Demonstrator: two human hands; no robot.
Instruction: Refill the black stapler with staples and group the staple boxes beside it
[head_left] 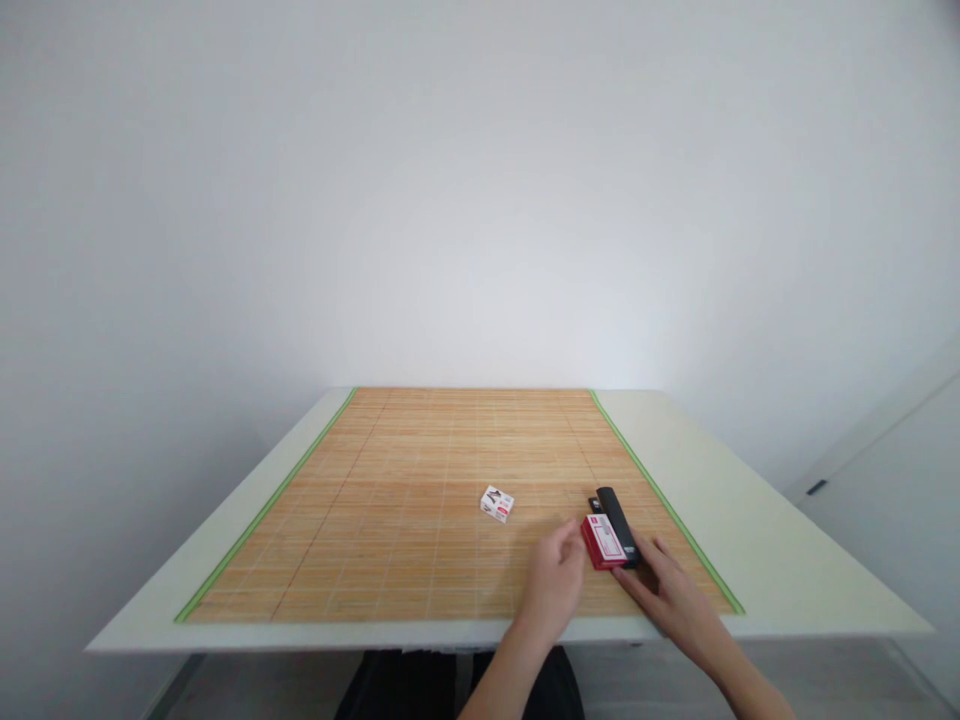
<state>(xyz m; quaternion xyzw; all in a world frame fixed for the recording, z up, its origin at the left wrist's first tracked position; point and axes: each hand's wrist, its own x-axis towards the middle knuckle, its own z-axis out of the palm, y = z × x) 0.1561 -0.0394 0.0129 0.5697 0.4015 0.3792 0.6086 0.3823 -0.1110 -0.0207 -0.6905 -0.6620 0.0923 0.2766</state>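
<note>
A red box with a white label (604, 538) lies on the bamboo mat, right of the middle. Close along its right side is a black stapler (615, 520), lying lengthwise away from me. My left hand (556, 580) is beside the box's left edge with its fingers curled in; nothing shows in them, and I cannot tell whether they touch the box. At the near end of the stapler is my right hand (671, 595), thumb by the box's near corner and fingers against the stapler's right side. A small white box with printing (496, 503) lies farther left, apart from both hands.
The bamboo mat (390, 540) has green edging and covers most of the white table (780, 560). A small dark piece (595, 504) shows beside the stapler's far end. Behind the table stands a plain white wall (480, 200).
</note>
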